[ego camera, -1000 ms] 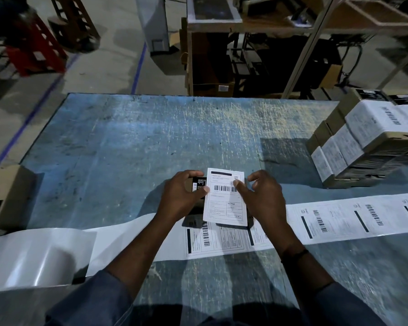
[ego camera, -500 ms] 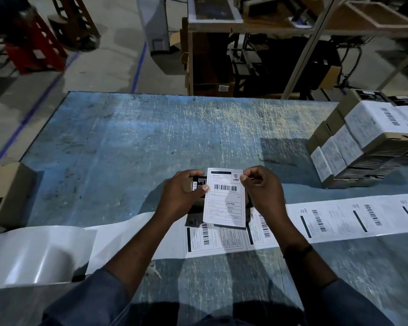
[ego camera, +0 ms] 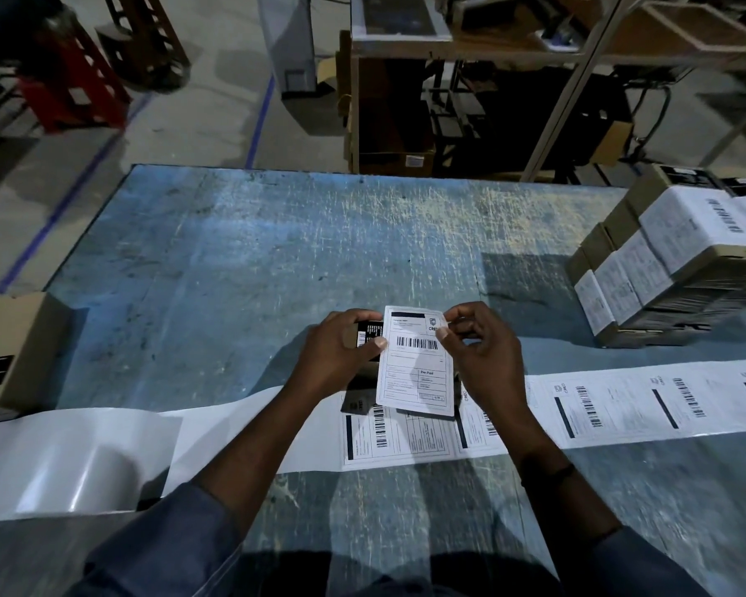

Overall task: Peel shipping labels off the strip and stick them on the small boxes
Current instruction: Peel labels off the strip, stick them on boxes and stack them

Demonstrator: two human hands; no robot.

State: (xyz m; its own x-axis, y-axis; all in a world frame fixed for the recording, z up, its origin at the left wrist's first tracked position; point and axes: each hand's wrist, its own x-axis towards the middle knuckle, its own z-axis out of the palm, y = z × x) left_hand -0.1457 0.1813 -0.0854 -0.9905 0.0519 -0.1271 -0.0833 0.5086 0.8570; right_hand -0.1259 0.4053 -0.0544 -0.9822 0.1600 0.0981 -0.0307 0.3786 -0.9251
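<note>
Left hand (ego camera: pixel 341 353) and right hand (ego camera: pixel 481 359) hold a peeled label (ego camera: pixel 414 372) at frame centre.
The left hand grips a dark small box (ego camera: pixel 366 336), thumb on the label's left edge; the right pinches its upper right edge. The white label shows a barcode, "CRED" and "Pre-Paid". Just below, the strip (ego camera: pixel 621 402) crosses the blue table (ego camera: pixel 276 252); labelled boxes (ego camera: pixel 672 260) are stacked at the right edge.

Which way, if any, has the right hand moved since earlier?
Yes, slightly: the right hand drew up from the label strip toward the table's far edge, now pinching the peeled label's top corner.
</note>
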